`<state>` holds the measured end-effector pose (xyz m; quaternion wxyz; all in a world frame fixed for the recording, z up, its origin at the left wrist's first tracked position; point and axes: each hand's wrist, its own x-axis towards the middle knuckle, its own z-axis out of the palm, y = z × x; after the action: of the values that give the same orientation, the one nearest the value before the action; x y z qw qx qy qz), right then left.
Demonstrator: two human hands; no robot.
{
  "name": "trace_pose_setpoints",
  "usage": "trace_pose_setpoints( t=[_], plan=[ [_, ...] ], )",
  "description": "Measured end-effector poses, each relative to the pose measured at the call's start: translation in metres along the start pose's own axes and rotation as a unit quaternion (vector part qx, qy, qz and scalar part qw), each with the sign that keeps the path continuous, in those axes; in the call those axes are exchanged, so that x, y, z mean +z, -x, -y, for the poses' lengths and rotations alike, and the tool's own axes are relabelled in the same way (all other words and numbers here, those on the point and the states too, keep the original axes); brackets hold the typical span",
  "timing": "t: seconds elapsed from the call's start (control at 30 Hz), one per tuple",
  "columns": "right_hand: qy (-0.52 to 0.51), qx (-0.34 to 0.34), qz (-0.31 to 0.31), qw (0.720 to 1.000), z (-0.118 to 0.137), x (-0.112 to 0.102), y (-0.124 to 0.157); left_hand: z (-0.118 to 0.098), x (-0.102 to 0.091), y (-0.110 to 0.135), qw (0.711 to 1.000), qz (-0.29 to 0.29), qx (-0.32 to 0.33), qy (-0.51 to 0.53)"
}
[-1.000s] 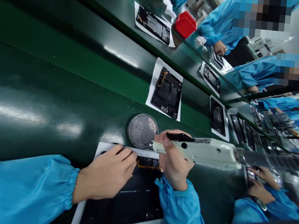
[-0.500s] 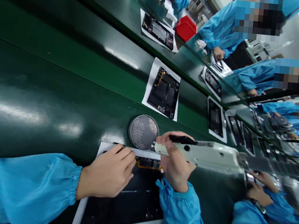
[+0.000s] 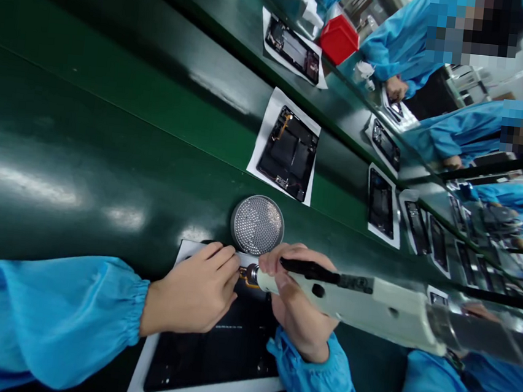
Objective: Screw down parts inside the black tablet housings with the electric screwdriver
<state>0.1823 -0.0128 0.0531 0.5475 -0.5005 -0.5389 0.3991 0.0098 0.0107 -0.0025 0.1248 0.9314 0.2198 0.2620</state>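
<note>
A black tablet-sized device frame (image 3: 214,351) lies on a white paper sheet (image 3: 186,250), with an orange flex cable (image 3: 246,279) at its upper edge. My left hand (image 3: 192,285) rests on that edge with its fingers closed together. My right hand (image 3: 300,304) grips a white electric screwdriver (image 3: 362,298), whose metal tip is at the orange flex. The tip's exact contact point is hidden by my fingers. Just above both hands sits a round perforated metal screw tray (image 3: 257,224), touching neither hand.
A green conveyor belt (image 3: 109,144) runs diagonally. Other opened devices on white sheets, such as one (image 3: 288,153) nearby, lie along it. A red box (image 3: 339,39) stands at the far edge. Co-workers in blue sleeves (image 3: 399,43) sit across the line.
The screwdriver tip has moved from beside the round tray down onto the orange flex area. My right hand moved with it. The view has shifted slightly.
</note>
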Motion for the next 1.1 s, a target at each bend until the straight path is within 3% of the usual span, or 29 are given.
trace_pose_setpoints(
  t=[1.1],
  plan=[
    [-0.025, -0.016, -0.002, 1.0, -0.0089, 0.0095, 0.0013, -0.0004, 0.0001, 0.0003, 1.0, 0.024, -0.005, 0.016]
  ],
)
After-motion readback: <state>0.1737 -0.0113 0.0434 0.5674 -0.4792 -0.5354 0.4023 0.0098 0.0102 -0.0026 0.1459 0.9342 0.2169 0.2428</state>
